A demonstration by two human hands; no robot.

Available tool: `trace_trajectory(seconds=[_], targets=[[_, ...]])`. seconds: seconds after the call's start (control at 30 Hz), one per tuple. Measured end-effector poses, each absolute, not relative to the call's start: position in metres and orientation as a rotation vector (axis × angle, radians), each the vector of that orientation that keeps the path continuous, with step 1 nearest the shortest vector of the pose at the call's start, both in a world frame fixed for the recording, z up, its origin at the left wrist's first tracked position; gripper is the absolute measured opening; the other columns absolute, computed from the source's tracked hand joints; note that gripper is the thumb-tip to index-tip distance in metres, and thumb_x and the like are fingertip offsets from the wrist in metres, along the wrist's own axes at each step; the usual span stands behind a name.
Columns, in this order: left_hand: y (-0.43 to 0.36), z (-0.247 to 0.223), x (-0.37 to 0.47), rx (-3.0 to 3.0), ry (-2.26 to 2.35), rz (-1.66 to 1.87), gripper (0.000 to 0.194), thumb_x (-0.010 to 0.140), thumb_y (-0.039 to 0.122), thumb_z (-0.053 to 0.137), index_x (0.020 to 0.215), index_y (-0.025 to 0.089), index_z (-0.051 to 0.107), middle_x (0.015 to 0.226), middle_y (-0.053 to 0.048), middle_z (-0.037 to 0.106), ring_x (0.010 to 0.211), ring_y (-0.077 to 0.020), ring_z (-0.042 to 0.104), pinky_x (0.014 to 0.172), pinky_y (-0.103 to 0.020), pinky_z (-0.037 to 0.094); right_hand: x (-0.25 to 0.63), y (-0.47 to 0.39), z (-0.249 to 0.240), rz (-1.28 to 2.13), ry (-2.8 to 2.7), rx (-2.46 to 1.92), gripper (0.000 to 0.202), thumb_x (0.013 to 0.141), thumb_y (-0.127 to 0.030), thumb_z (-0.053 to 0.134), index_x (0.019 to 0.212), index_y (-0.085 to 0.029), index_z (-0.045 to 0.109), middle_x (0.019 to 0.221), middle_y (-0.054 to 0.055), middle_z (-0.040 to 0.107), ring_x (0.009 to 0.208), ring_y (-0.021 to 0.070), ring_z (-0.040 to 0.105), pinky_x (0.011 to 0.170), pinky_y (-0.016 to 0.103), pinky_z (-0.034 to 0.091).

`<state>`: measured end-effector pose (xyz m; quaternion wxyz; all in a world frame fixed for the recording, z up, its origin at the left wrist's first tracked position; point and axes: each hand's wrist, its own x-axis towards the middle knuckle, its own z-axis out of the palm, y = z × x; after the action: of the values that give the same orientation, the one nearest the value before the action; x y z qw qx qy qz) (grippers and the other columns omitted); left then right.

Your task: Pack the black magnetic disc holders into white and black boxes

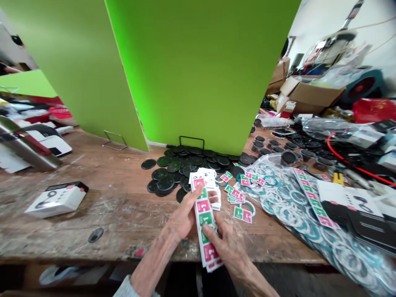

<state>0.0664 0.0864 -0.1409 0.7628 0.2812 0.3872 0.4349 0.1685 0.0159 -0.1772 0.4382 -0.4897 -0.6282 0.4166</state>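
A long strip of pink and green stickers [204, 218], with more strips layered under it, lies across both my hands near the table's front edge. My left hand [185, 210] grips its upper part, thumb on top. Lower down, my right hand [227, 241] pinches the strip with its thumb on the printed face. Just beyond the strip sits a stack of white printed cards [213, 177], partly covered by my fingers. Several black discs [165, 181] are heaped behind the cards. To the right lie short cut sticker pieces [243, 214], some beside teal and white rings.
A plastic bag of teal and white rings [297, 210] spreads over the right side, with another sticker strip [315, 200] on it. Green panels [198, 74] stand at the back on wire feet. A white box [58, 199] and a metal flask [27, 144] are on the left.
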Motion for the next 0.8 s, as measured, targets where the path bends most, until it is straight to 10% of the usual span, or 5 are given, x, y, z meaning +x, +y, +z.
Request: trace_trajectory(seconds=[0.1,0.23,0.43,0.57,0.8], targets=[[0.071,-0.152,0.055,0.686,0.823,0.806,0.037,0.075,0.041,0.071,0.1,0.015,0.063,0.093,-0.008,0.069,0.084,-0.0186,0.065,0.076,-0.028,0.051,0.168,0.017,-0.181,1.199,-1.423,-1.112,0.041,0.094,-0.041,0.045,0.133,-0.025,0.045,0.13,0.005,0.057,0.118,0.0225,0.056,0.095,0.037,0.051],[0.066,-0.161,0.033,0.963,1.055,0.646,0.034,0.081,0.048,0.059,0.09,0.016,0.062,0.078,-0.005,0.067,0.067,-0.0161,0.063,0.065,-0.027,0.048,0.187,0.012,-0.174,0.948,-1.667,-1.441,0.025,0.092,-0.04,0.048,0.09,-0.019,0.062,0.081,0.006,0.067,0.073,0.0216,0.066,0.071,0.036,0.057],[0.073,-0.167,0.013,1.71,1.195,0.466,0.026,0.083,0.043,0.055,0.086,0.02,0.067,0.071,-0.003,0.065,0.064,-0.0189,0.059,0.062,-0.028,0.042,0.215,0.034,-0.144,0.079,-2.241,-1.259,0.048,0.087,-0.017,0.057,0.133,-0.021,0.044,0.136,0.014,0.047,0.133,0.0297,0.036,0.109,0.052,0.031],[0.067,-0.171,0.016,2.07,1.237,0.388,0.033,0.084,0.04,0.055,0.112,0.024,0.063,0.107,-0.01,0.068,0.101,-0.0311,0.06,0.085,-0.039,0.043,0.212,0.051,-0.148,0.125,-2.604,-1.26,0.025,0.085,-0.006,0.052,0.105,-0.02,0.059,0.102,0.006,0.065,0.102,0.0225,0.059,0.102,0.045,0.039],[0.035,-0.149,0.011,2.191,1.158,0.058,0.028,0.092,0.036,0.042,0.106,0.022,0.062,0.103,-0.009,0.065,0.1,-0.0272,0.059,0.086,-0.036,0.043,0.216,0.021,-0.163,0.195,-2.756,-1.114,0.021,0.087,-0.008,0.045,0.094,-0.023,0.059,0.088,0.001,0.067,0.08,0.0163,0.062,0.079,0.029,0.05]])
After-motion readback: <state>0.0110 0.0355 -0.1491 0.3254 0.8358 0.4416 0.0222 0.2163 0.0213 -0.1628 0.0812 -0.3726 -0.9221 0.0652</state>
